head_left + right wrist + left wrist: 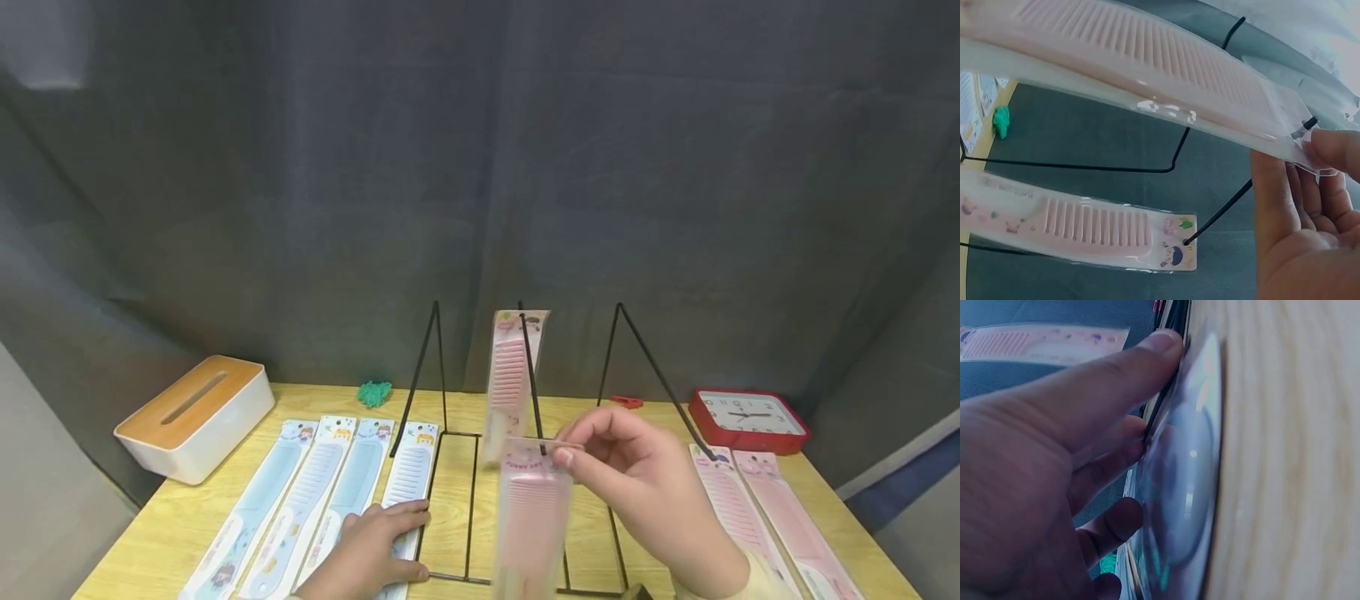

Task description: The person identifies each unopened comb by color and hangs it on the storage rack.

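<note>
My right hand [637,475] pinches the top corner of a packaged pink comb [534,508] between thumb and fingertips. In the right wrist view the black prong tip [1310,124] pokes through the package's top by the thumb. Farther back on the same middle prong of the black wire rack [472,500] hangs another packaged pink comb [508,375]. My left hand [367,546] rests low over a packaged blue comb [412,458], its fingertips right at the rack's left base wire. In the left wrist view its thumb [1160,342] and fingers are loosely spread, with clear plastic packaging beside them.
Several packaged blue combs [277,475] lie left of the rack; packaged pink combs [787,517] lie on the right. A tissue box [217,433], green string bundle [374,393], small red object [627,402] and red clock [720,429] stand towards the back. A dark curtain [480,167] hangs behind.
</note>
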{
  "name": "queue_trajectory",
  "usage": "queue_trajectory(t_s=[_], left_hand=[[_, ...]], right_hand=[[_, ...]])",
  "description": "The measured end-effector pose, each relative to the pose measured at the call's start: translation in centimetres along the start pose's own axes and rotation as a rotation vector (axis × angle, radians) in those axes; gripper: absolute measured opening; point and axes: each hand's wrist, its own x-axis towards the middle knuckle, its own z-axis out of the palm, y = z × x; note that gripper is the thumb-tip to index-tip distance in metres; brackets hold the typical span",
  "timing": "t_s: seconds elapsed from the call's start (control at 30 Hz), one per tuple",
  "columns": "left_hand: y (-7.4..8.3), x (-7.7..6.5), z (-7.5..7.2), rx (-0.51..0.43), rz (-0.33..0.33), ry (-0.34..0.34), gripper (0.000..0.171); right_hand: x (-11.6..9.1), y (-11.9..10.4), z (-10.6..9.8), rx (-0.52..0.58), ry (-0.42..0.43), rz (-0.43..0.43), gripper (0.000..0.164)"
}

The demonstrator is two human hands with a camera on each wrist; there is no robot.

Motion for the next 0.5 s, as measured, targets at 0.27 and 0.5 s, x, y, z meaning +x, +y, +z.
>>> queue_trajectory(t_s=[0.27, 0.5], left_hand=[[0.0, -0.1, -0.2, -0.001, -0.005, 0.008, 0.076], [0.0, 0.1, 0.1, -0.020, -0.009, 0.003, 0.076]], right_hand=[[3.2, 2.1, -0.1, -0.013, 0.069, 0.125, 0.011], [7.3, 5.2, -0.2, 0.001, 0.160, 0.178, 0.022]])
